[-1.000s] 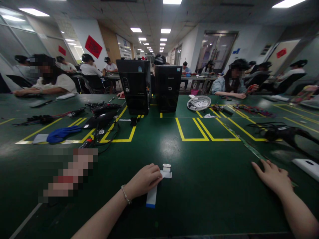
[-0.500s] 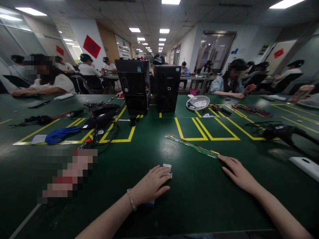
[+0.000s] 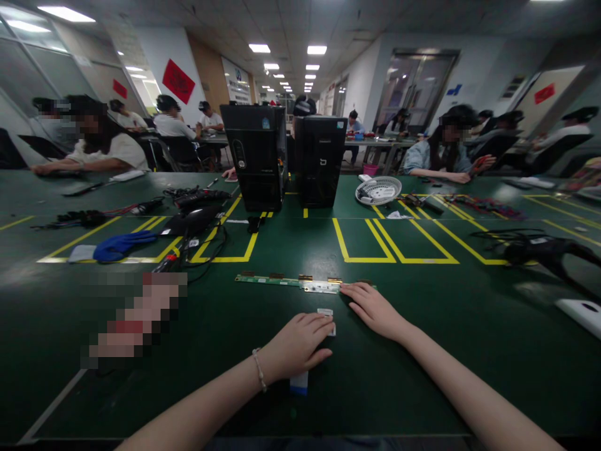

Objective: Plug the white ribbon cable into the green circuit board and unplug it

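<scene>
My left hand (image 3: pixel 299 346) lies flat, palm down, fingers stretched out, over a white flat ribbon cable (image 3: pixel 299 382). The cable's blue end shows below the palm and its white ends (image 3: pixel 325 312) stick out past the fingertips; the middle is hidden. My right hand (image 3: pixel 375 311) is open with its fingers extended. Its fingertips touch the right part of a long narrow green circuit board (image 3: pixel 282 281) lying nearly crosswise on the table. Brown-gold connector tabs stand along the board's far edge, and its right end is partly covered by the fingers.
Two black computer towers (image 3: pixel 258 160) stand ahead. A blue glove (image 3: pixel 119 245), a black cable bundle (image 3: pixel 197 197) and a blurred-out item (image 3: pixel 141 313) are at left. A white basket (image 3: pixel 378 190), black cables (image 3: pixel 535 247) and a white device (image 3: pixel 580 316) are at right. Other people sit around.
My right hand has moved left, and the circuit board has slid left and turned from slanted to nearly crosswise. More of the ribbon cable's blue end shows below my left hand, which stays over it.
</scene>
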Available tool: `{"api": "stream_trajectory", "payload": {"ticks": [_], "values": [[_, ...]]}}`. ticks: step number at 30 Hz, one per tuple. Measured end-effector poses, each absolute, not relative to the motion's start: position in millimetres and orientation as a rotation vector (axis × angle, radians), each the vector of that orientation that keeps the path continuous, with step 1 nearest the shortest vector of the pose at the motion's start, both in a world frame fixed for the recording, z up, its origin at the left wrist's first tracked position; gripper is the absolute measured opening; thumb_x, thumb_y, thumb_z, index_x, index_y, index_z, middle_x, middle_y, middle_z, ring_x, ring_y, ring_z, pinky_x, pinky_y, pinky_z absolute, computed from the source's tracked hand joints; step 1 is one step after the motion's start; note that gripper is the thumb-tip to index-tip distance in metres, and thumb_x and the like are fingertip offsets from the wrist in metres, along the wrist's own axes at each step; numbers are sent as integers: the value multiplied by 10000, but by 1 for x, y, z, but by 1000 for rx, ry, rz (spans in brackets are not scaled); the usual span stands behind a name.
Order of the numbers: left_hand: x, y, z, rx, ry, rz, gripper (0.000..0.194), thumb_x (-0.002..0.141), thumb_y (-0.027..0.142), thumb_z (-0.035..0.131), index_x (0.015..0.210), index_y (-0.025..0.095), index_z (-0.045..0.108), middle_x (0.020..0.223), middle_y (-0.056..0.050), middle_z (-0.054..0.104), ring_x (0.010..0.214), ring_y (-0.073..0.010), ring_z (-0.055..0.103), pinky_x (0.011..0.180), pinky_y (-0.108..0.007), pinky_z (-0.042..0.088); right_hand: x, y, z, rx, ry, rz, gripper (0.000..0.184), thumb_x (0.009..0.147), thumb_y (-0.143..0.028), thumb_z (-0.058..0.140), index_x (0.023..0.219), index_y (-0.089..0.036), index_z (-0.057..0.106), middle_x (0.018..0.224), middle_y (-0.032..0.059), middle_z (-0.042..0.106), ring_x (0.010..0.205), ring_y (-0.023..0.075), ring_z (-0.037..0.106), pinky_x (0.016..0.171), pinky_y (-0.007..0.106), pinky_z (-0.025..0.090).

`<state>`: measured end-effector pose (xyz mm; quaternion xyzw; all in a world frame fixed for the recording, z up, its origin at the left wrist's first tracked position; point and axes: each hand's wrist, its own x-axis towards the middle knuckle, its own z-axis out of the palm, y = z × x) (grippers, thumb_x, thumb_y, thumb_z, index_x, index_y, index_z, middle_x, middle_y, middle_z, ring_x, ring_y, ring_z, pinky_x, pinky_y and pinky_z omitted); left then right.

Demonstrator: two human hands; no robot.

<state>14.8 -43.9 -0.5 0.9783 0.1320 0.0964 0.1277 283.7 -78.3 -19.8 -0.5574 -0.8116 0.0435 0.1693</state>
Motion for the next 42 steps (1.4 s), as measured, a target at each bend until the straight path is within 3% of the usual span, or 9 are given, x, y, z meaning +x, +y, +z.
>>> {"api": "stream_trajectory", "payload": {"ticks": [6, 10, 21, 31, 42], "values": [[34, -47, -2, 2791, 492, 389, 292, 937, 245, 522, 1221, 191, 558, 1247, -73, 626, 1138, -236, 554, 943, -396, 452, 284, -87, -17, -1543, -2327, 171, 409, 984, -289, 342, 1352, -230, 509, 1385, 60, 522, 1242, 218, 452, 1062, 474, 380], [40, -46, -3, 2755, 542, 433, 315, 930, 200, 506, 1242, 174, 542, 1182, -83, 643, 1091, -234, 556, 928, -393, 463, 287, -92, -15, -1520, -2340, 210, 422, 981, -248, 330, 1373, -235, 486, 1395, 56, 513, 1270, 205, 436, 1072, 459, 375], [28, -45, -12, 2739, 512, 390, 393, 947, 323, 522, 1320, 200, 502, 1377, -77, 536, 1262, -248, 456, 1046, -442, 388, 272, -90, -18, -1650, -2279, 102, 400, 976, -297, 373, 1339, -216, 519, 1423, 96, 456, 1297, 229, 411, 1072, 458, 375], [26, -46, -14, 2769, 531, 413, 442, 946, 348, 519, 1354, 190, 458, 1380, -79, 535, 1262, -236, 477, 1047, -421, 398, 269, -93, -16, -1701, -2321, 167, 439, 960, -295, 400, 1375, -181, 489, 1450, 152, 381, 1324, 266, 384, 1080, 468, 366], [26, -47, -13, 2804, 518, 400, 436, 963, 361, 487, 1358, 179, 462, 1369, -96, 548, 1272, -255, 464, 1040, -430, 388, 265, -94, -10, -1576, -2402, 269, 482, 964, -319, 382, 1434, -213, 401, 1449, 127, 381, 1327, 251, 377, 1081, 453, 369]]}}
